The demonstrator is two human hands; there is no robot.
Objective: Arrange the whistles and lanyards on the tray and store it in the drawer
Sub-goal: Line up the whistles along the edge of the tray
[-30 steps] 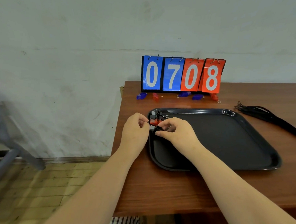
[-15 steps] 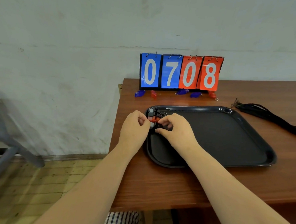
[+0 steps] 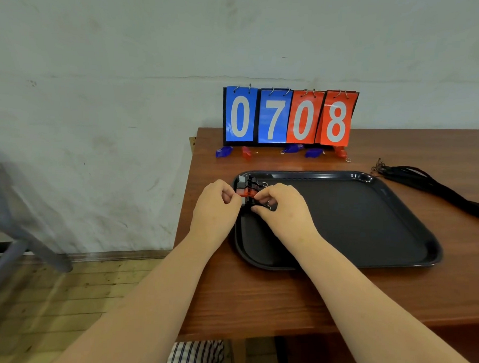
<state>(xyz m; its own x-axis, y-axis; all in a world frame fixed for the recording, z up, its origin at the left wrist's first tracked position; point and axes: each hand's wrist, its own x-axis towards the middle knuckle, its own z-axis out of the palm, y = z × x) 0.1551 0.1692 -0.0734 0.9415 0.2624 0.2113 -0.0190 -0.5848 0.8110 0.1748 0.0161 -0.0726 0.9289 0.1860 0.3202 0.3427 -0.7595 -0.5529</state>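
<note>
at the tray's [image 3: 369,229] far left corner our left hand [image 3: 217,208] curls against the mouthpiece end of the nearest whistle [image 3: 247,203]; we cannot tell if it pinches. our right hand [image 3: 284,211] pinches its ring end. its long axis runs left to right, mouthpiece toward the left rim, beside one red whistle [image 3: 244,192] and two dark whistles [image 3: 246,180]. along the table's [image 3: 254,293] far edge lie three blue whistles [image 3: 223,151] and two loose red whistles [image 3: 246,151]. one lanyard bundle [image 3: 426,185] lies right of the tray.

Bare arms, striped clothing.
Both forearms are uncovered behind the left hand [image 3: 214,207] and right hand [image 3: 284,208]; dark-and-white striped cloth [image 3: 196,356] shows below.
</note>
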